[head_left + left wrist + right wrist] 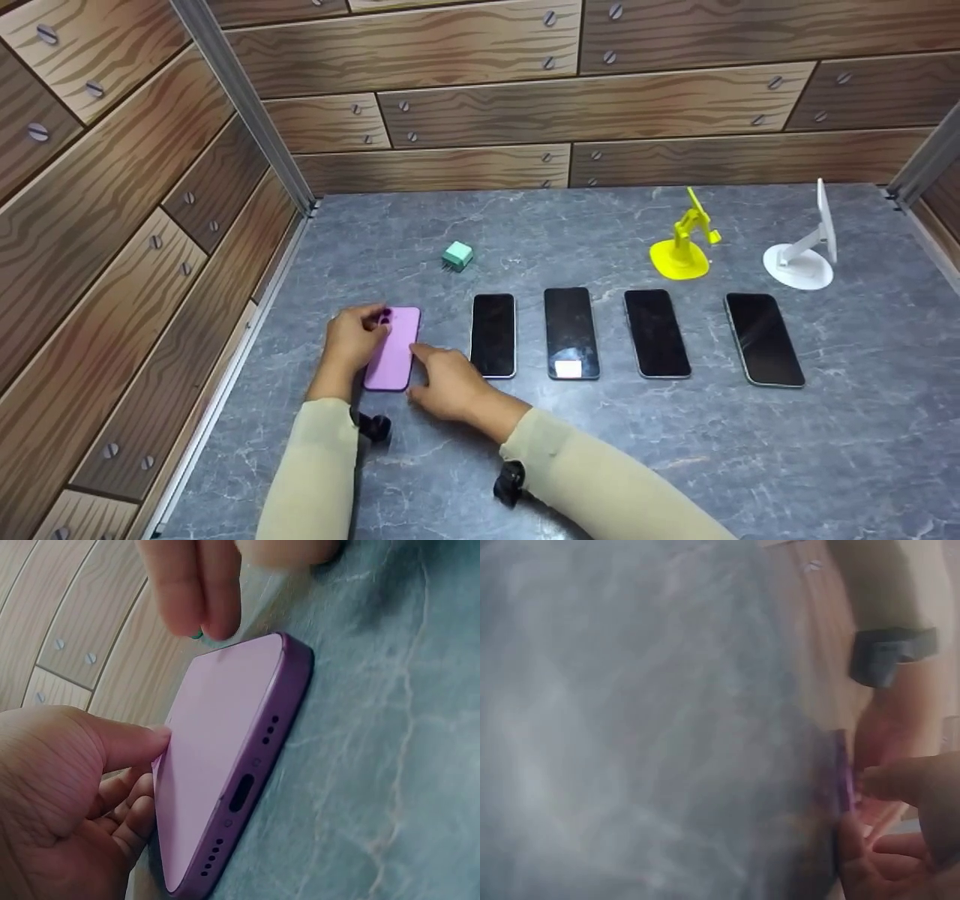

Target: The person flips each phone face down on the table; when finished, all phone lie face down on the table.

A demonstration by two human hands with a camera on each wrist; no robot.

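Grey marble tabletop (675,465) | wood-print walls (112,187) | both hands on purple phone (395,346)

Both forearms in beige sleeves extended forward, left hand (354,339) low, fingers curled inward, thumb extended, right hand (447,380) alongside it, fingers pointing left, both wrists strapped.

Bright, even overhead light with soft shadows. The head view is sharp. The right wrist view is heavily blurred, the left wrist view slightly soft.
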